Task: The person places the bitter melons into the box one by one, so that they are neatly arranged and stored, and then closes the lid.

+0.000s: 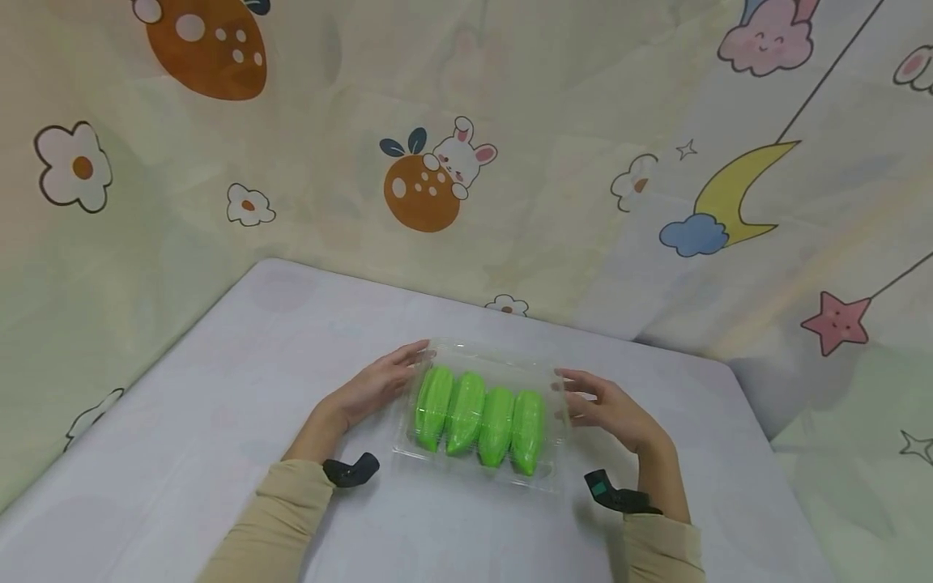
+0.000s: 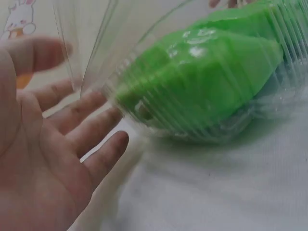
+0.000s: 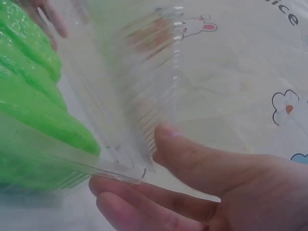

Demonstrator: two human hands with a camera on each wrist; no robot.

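A clear plastic clamshell box point(image 1: 481, 478) sits on the white table, holding several bright green, ridged, pointed vegetable-like pieces point(image 1: 466, 413) side by side. Its transparent lid point(image 3: 130, 86) is raised at an angle over the base in the right wrist view. My left hand point(image 1: 375, 387) is at the box's left side, its fingers fairly straight; in the left wrist view the fingertips point(image 2: 113, 115) reach the ribbed wall. At the right corner, my right hand point(image 1: 608, 409) has its thumb by the lid edge and its fingers point(image 3: 113, 185) beneath the base rim.
A white-covered table point(image 1: 219, 380) spreads around the box. Its back edge meets a hanging cloth point(image 1: 321, 186) printed with rabbits, flowers, a moon and a star. Black wrist devices point(image 1: 352, 470) are worn at both sleeve cuffs.
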